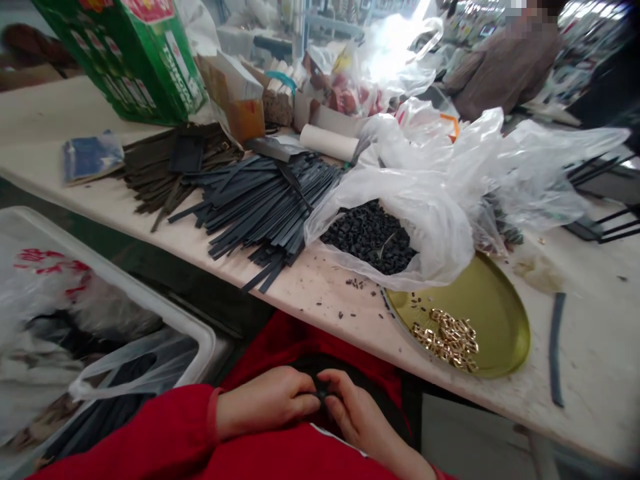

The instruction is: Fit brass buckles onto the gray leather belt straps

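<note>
Close to my body, below the table edge, my left hand [273,401] and my right hand [356,408] meet fingertip to fingertip. Both pinch a small dark piece [321,395], mostly covered by the fingers, so its exact kind is unclear. On the table ahead lies a spread pile of dark blue-grey strips [265,207]. A white plastic bag [440,233] stands open, with many small black pieces [373,237] inside. Gold-coloured metal buckles [450,340] are heaped on a round gold tray [500,320] to the right.
Brown strips [160,167] lie left of the dark ones, near a blue packet [93,157]. A green box [135,67] and a white roll [327,142] stand behind. One strip [556,350] lies at right. A white bin [205,340] is at lower left; a person [505,63] sits beyond.
</note>
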Demonstrator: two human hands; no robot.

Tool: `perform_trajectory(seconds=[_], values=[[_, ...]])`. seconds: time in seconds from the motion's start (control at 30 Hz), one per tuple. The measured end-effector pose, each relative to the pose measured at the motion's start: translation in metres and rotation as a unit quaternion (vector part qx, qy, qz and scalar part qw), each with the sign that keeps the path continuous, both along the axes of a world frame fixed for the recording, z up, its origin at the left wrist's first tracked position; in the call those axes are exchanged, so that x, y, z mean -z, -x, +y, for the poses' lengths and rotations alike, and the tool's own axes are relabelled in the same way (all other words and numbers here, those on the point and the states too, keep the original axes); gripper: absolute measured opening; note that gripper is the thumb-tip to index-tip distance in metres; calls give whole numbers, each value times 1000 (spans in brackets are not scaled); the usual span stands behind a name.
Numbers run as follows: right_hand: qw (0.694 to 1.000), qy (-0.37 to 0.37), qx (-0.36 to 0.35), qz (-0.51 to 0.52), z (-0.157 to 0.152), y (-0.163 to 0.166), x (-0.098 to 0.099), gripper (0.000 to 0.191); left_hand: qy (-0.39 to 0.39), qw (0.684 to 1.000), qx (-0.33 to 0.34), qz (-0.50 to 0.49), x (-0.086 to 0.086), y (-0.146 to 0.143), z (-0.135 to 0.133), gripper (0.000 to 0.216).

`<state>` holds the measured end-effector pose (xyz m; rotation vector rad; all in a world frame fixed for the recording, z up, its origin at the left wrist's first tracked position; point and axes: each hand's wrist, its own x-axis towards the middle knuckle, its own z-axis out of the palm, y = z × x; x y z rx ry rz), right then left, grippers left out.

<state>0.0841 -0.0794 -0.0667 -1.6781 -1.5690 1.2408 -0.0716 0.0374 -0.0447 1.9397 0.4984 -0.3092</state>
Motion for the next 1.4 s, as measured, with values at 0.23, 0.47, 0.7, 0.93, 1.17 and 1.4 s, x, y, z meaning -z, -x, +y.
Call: perform_trajectory(seconds=[0.23, 0.47, 0.7, 0.93, 1.17, 1.4], values=[[999, -7, 50, -3, 39, -8, -21, 25, -201, 979, 29, -27, -28, -17, 41, 29], [968, -34, 155, -194, 48, -92, -17, 32, -348, 937, -36, -11, -28, -22, 82, 21], [896, -33, 223, -384, 53, -166, -1, 39, -444, 887, -76, -97, 7, -89, 82, 19], [857, -119, 240, -440, 40, -168, 11, 49, -464, 843, -270, 21, -27, -61, 137, 22], [859, -184, 246, -409, 31, -151, -9, 41, -474, 819, -322, 29, -28, -53, 149, 10], [853, -262, 234, -386, 50, -144, -47, 35, -523, 686, -425, -273, -115, -23, 117, 8]])
